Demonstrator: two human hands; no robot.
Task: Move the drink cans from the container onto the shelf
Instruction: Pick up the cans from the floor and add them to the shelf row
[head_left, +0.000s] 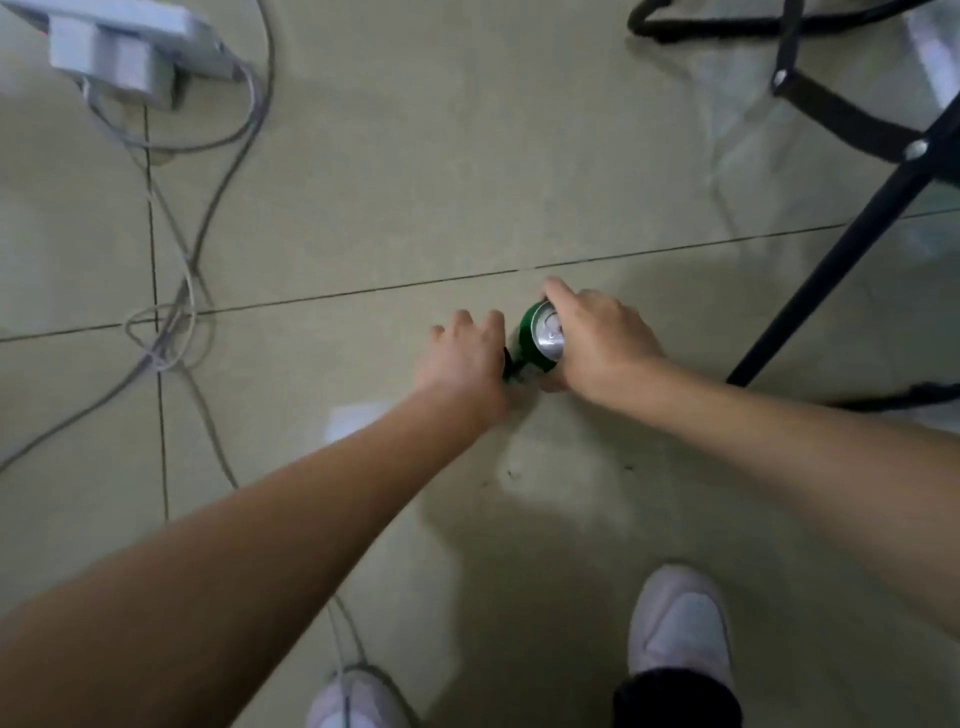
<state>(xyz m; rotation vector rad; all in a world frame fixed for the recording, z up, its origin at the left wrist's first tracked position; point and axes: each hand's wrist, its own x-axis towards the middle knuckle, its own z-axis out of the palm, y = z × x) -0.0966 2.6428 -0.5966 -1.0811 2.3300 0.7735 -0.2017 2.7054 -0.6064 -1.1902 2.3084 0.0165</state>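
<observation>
Beige tiled floor (467, 156) with dark grout lines fills the view from above. Near the centre, the right hand (597, 343) wraps its fingers (558, 291) around a green drink can (540, 338), silver top facing up, tilted slightly. Just beside it at nine o'clock, the left hand (467, 358) has curled fingers over something dark green, mostly hidden; whether it grips cannot be told. Grey cables (171, 322) loop across the floor at nine o'clock, running to a white power strip (119, 47) at eleven o'clock. Black metal stand legs (831, 260) cross at two o'clock. Two pale sneakers (680, 629) show at six o'clock.
</observation>
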